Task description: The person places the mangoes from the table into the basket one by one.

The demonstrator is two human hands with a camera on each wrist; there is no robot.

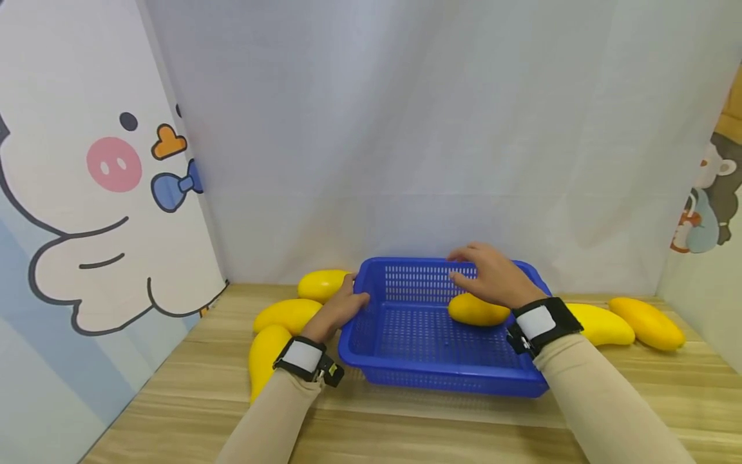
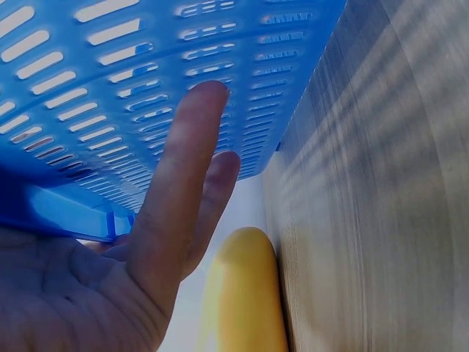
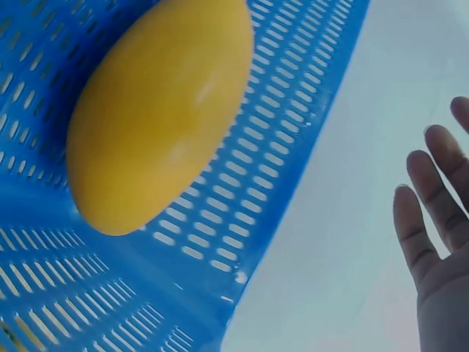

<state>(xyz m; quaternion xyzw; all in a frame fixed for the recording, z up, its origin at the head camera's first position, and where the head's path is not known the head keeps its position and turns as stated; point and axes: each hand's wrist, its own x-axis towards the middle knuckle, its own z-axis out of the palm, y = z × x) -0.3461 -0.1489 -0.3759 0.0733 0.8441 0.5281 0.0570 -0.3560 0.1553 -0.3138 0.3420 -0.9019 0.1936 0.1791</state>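
Note:
A blue plastic basket [image 1: 446, 368] with slotted walls stands on the wooden table, and a yellow-orange mango [image 1: 478, 310] lies inside it toward the right. My left hand [image 1: 338, 309] holds the basket's left rim, thumb over the edge. In the left wrist view, the fingers [image 2: 176, 176] of that hand extend along the outer wall. Over the right part of the basket hovers my right hand [image 1: 493, 277], fingers spread and relaxed, with nothing in it. The right wrist view has this hand [image 3: 443, 227] apart from the mango [image 3: 161, 117].
Left of the basket lie several yellow mangoes, including a back one [image 1: 321, 285], a middle one [image 1: 288, 314] and a front one [image 1: 266, 357] partly behind my left forearm. To the right are a yellow fruit [image 1: 603, 324] and an orange-yellow mango [image 1: 648, 323]. A pale curtain [image 1: 406, 161] hangs behind.

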